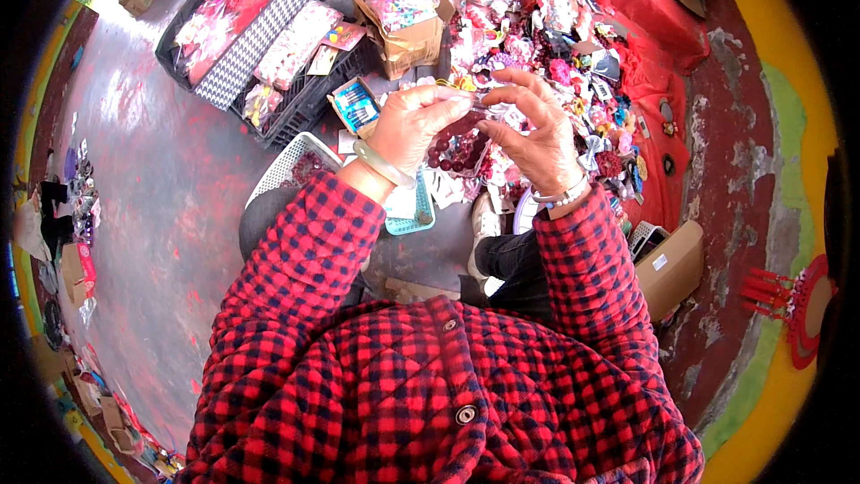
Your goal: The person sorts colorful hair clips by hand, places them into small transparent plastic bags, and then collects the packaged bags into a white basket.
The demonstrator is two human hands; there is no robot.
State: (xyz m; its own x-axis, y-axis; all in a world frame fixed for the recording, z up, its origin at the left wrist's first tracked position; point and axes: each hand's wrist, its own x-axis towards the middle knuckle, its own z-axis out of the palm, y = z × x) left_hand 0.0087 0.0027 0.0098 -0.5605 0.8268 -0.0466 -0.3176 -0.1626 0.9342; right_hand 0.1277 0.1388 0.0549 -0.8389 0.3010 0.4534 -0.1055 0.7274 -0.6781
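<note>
Through the head camera I am watching two bare hands working near the upper middle of the frame, with a string of dark red beads (459, 151) hanging just below and between them. The left hand (408, 121) is pinching, thumb pressing against forefinger, at what I am taking to be the upper end of the string; the exact contact is too small for me to make out. The right hand (537, 130) is facing it with fingers curving and spreading, its thumb and forefinger standing a little apart near those left fingertips, and I cannot tell whether they are gripping anything fine. I am judging the step in hand to be close fingertip work at the string's end, and the next move to be calling for a steady left pinch while the right thumb and forefinger are meeting. Below the hands, at centre, a pale blue basket (410, 230) is resting; left of it a white basket (269, 181) is holding more dark beads, and a pile of hair ornaments (560, 72) is filling the upper right.
</note>
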